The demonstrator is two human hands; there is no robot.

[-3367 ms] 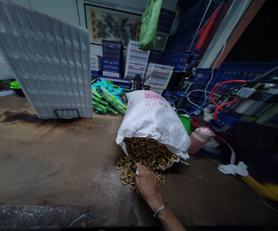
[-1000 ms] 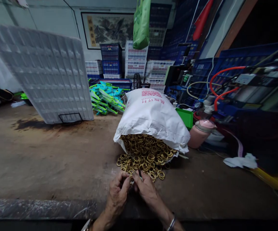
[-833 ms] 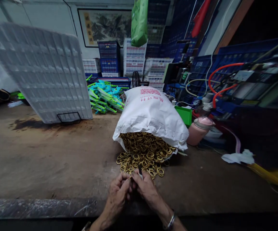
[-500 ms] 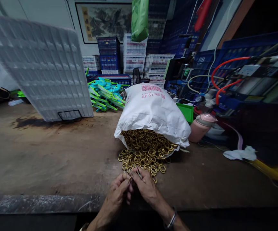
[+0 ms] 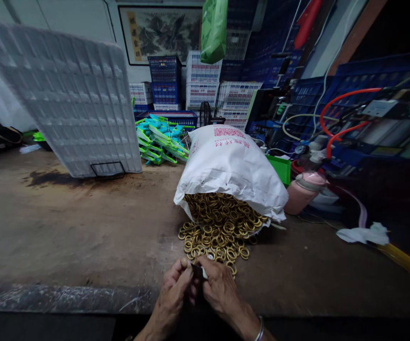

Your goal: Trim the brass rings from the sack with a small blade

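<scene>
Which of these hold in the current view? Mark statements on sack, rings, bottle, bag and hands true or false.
1. The white sack's open mouth faces the hands. True.
2. Every ring is inside the sack. False: some rings lie on the table.
3. The pink bottle is left of the sack. False: pink bottle is right.
4. A green bag hangs higher than the sack. True.
5. The hands are far apart. False: left hand and right hand nearly meet, small dark object between.

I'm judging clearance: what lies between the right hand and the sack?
In the head view, loose golden rings lie between the right hand and white sack.
</scene>
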